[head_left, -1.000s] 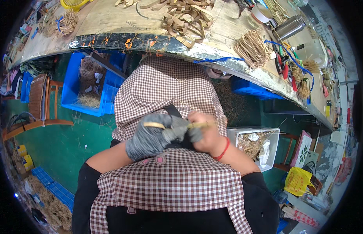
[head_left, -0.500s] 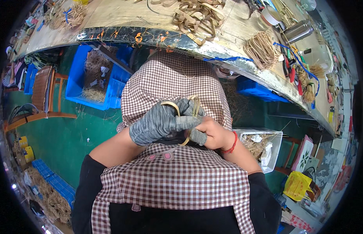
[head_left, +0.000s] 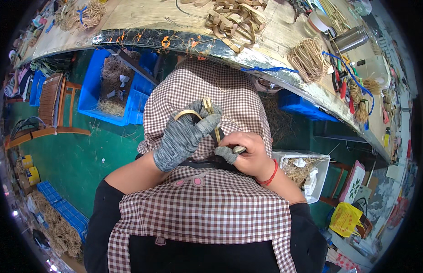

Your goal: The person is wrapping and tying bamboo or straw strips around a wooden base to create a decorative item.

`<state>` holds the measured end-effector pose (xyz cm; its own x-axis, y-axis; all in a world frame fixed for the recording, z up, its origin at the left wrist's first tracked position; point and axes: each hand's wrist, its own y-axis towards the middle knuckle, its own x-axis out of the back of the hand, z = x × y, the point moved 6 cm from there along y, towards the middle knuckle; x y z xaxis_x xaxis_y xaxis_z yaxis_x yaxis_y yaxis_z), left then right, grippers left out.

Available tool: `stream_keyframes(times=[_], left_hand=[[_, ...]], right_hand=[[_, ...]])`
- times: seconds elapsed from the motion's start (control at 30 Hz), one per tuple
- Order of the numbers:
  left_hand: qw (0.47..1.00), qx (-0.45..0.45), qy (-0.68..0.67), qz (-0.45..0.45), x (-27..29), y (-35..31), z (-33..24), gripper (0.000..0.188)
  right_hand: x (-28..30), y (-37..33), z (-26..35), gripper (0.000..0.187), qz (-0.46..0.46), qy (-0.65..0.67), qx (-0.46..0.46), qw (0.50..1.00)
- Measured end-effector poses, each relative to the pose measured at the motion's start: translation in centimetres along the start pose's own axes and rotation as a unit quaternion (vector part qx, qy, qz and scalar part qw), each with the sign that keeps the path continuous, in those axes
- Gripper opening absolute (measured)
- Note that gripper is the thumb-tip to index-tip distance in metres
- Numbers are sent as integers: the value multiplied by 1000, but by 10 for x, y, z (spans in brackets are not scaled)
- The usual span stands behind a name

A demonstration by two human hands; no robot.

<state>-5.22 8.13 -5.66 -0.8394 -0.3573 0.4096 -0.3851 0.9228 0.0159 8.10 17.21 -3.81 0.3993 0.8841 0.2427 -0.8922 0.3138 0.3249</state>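
My left hand (head_left: 180, 141), in a grey knitted glove, is closed around flat tan strips, like split bamboo or rattan. One strip (head_left: 187, 112) arches over the back of the glove, and several short ends (head_left: 207, 105) poke up past the fingers. Another length (head_left: 217, 135) runs down toward my right hand (head_left: 248, 154), beside a dark narrow piece. Bare but for a grey sleeve on the thumb, my right hand is closed on a small thing with a rounded end (head_left: 239, 149); the fingers hide most of it. Both hands are above my checked apron (head_left: 207, 82).
Ahead is a wooden workbench (head_left: 147, 16) with loose tan strips (head_left: 236, 20), a cord coil (head_left: 308, 60) and a metal cylinder (head_left: 350, 40). Blue crates (head_left: 90, 91) stand below it. A white bin (head_left: 324, 175) with scraps is at right, a wooden chair (head_left: 52, 132) at left.
My hands have moved apart: the left up and to the left, tipping upward, the right slightly to the right. The rounded end in my right hand and the strip between my hands now show.
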Motion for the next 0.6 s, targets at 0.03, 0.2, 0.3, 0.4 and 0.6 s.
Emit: stream_keyframes(times=[0.03, 0.2, 0.3, 0.4, 0.6], left_hand=[[1000, 24, -7, 9, -1, 0, 3, 36], [989, 53, -134, -15, 3, 1, 10, 28], [951, 160, -259, -49, 7, 3, 0, 29], [925, 154, -338, -83, 8, 2, -6, 29], [888, 146, -427, 88, -21, -4, -8, 57]], right_hand=[[2, 1, 0, 16, 0, -1, 0, 1000], [16, -2, 4, 12, -42, -11, 22, 999], [27, -6, 2, 12, -116, -46, 30, 992], [37, -17, -6, 9, -195, -38, -51, 979], [28, -21, -12, 10, -218, 135, -96, 962]])
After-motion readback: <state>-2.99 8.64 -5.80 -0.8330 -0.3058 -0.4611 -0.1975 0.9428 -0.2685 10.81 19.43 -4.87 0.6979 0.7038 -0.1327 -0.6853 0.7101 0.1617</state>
